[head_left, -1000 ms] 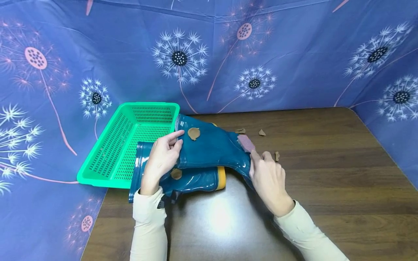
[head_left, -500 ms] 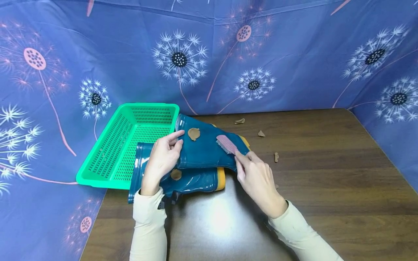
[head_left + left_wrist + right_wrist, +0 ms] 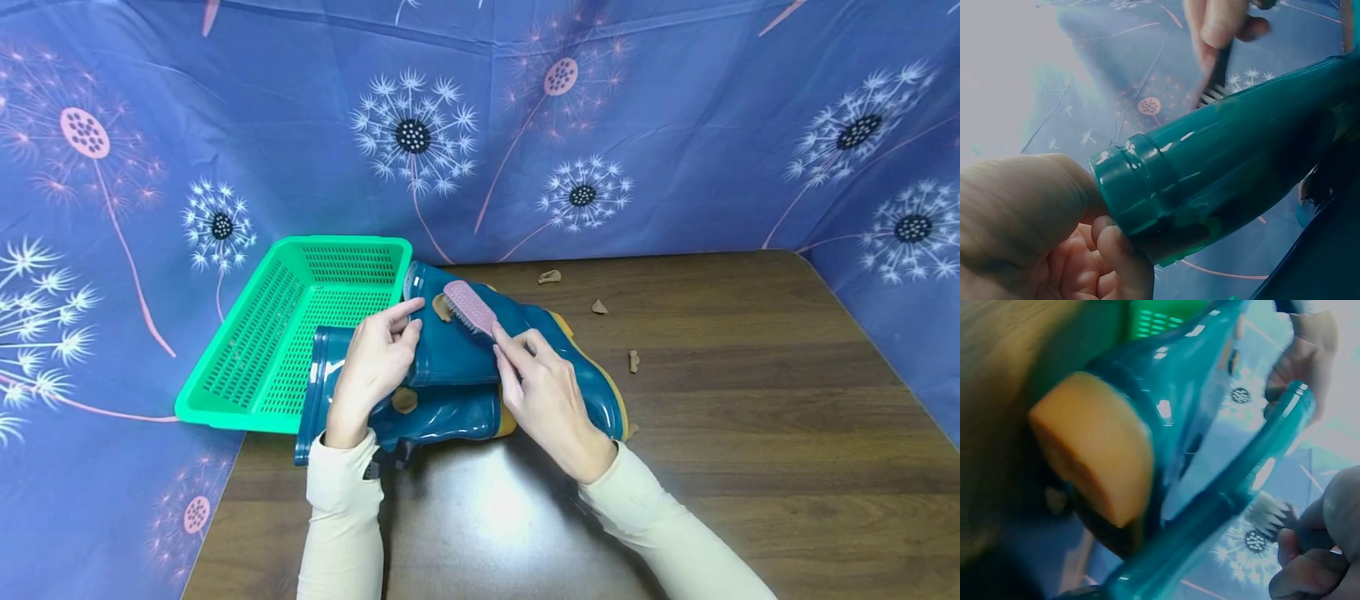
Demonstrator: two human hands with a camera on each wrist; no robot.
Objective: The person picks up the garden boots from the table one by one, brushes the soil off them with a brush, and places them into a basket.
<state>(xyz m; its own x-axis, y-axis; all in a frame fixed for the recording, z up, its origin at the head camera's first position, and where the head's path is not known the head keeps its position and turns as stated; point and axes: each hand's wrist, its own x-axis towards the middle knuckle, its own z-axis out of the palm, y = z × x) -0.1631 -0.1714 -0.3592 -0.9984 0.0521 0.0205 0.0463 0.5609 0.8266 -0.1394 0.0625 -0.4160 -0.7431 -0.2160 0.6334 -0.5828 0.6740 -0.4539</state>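
Two hands work at a pair of blue-green boots. The right hand's grip (image 3: 543,392) is narrow, thumb and fingers pinching the handle of a pink brush (image 3: 468,305); its bristles lie against the shaft of the upper boot (image 3: 465,358), at the edge of a tan patch (image 3: 441,307) near the cuff. One second earlier the brush was at this boot's ankle, and half a second earlier at mid-shaft; it now partly covers the patch. The boot's toe and yellow sole, largely hidden by the right hand half a second ago, are now exposed. The left hand's grip (image 3: 375,358) is unchanged, pinching the cuff edge.

In the head view the upper boot partly overlaps the lower boot (image 3: 450,415), which bears a second patch (image 3: 405,401) and keeps its position. The green basket (image 3: 240,422) stands just left of both boots, unmoved. Beyond the upper boot, three tan fragments (image 3: 599,307) lie on the wooden counter (image 3: 720,400), placed as half a second ago. Behind hangs a blue cloth (image 3: 300,100) printed with dandelions.
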